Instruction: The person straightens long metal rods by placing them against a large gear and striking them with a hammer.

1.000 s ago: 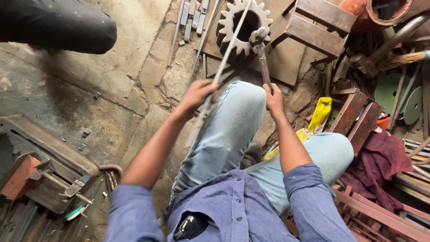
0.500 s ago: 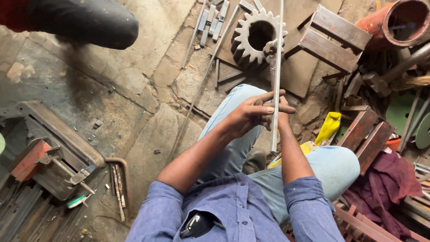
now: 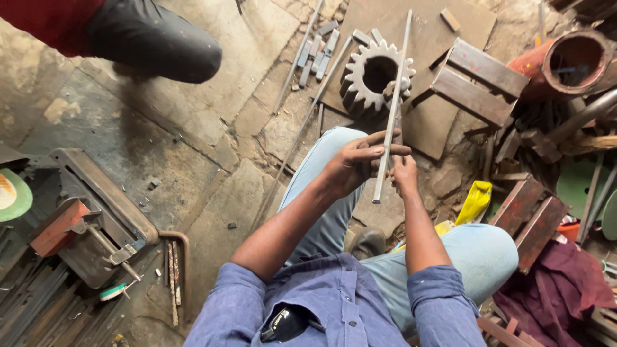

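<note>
Your left hand [image 3: 355,164] and right hand [image 3: 405,175] both grip a long steel rod [image 3: 392,109], held above your knee and pointing away from you. Just beyond it, a toothed gear [image 3: 360,87] lies on the stone floor [image 3: 193,160].

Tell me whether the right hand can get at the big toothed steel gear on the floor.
Probably yes: right hand sits just short of the steel gear, nothing between, though it grips the thin metal rod.
</note>
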